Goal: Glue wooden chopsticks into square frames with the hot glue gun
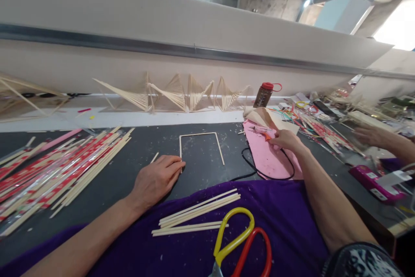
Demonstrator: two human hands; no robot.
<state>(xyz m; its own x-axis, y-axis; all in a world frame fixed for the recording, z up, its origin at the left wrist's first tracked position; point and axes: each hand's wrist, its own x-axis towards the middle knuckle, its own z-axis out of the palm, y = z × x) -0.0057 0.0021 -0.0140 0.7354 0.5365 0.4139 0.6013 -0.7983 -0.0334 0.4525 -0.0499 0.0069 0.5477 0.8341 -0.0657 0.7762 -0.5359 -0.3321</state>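
Closest in, at the bottom centre of the frame, a pair of scissors with one yellow and one red handle lies on a purple cloth. Just above them a few loose sticks rest on the same cloth.

A little further up, left of centre, the left hand lies palm down on the black table. Its fingers are stretched out and held close together, gripping nothing. The fingertips touch the lower left end of the stick frame, an open three-sided shape that lies flat on the table at the centre of the picture.

To the right of centre, the right hand rests on a pink sheet. Its fingers are curled shut around a small tool, pinkish with an orange tip that pokes out to the left. A black cable loops over the sheet just below the hand. I cannot tell whether it runs into the tool.

At the left edge, a wide heap of wrapped chopsticks spreads over the table, well apart from both hands.

At the far right, another person's hand rests among clutter.

Furthest back, along the wall, fan-like stick models stand in a row. A brown bottle with a red cap stands just to their right.
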